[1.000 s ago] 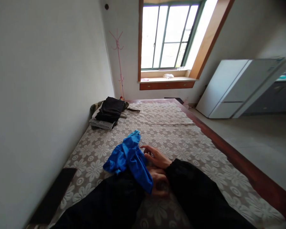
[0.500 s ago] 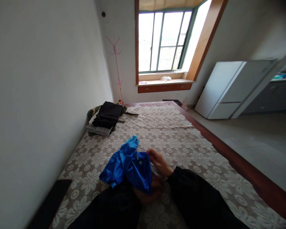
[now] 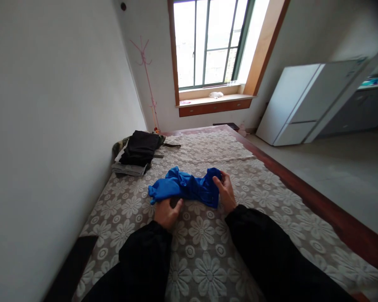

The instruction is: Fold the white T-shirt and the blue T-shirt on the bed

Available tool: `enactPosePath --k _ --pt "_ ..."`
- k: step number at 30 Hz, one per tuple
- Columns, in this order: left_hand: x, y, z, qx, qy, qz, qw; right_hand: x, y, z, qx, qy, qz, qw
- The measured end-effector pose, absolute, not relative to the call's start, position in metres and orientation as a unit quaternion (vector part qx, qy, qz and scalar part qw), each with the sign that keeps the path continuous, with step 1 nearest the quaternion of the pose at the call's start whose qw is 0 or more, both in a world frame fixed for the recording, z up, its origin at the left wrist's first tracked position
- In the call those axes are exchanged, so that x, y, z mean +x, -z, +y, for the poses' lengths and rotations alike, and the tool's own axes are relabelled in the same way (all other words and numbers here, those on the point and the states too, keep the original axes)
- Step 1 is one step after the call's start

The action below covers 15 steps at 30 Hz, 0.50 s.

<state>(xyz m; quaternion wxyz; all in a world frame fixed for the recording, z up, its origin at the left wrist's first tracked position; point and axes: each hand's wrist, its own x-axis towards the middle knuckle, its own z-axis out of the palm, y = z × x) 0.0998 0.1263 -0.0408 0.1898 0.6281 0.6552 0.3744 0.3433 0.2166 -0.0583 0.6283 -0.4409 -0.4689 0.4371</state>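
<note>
Blue garment (image 3: 185,187) now spread flat.

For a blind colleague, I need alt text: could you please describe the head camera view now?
Two hands in black sleeves hold a crumpled blue garment on a bed cover with a flower pattern: the left hand at its near edge, the right hand at its right end. A pile of folded dark clothes lies beyond, near the wall.
</note>
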Motion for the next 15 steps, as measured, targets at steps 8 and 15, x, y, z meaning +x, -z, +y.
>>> enactPosePath --k 8,15 --pt "0.105 0.038 0.127 0.528 -0.507 0.617 0.289 0.327 0.059 0.193 -0.449 -0.207 -0.779 0.387" --pt "0.101 0.035 0.120 0.555 -0.555 0.580 0.219 0.334 0.062 0.206 -0.463 -0.395 -0.585 0.536"
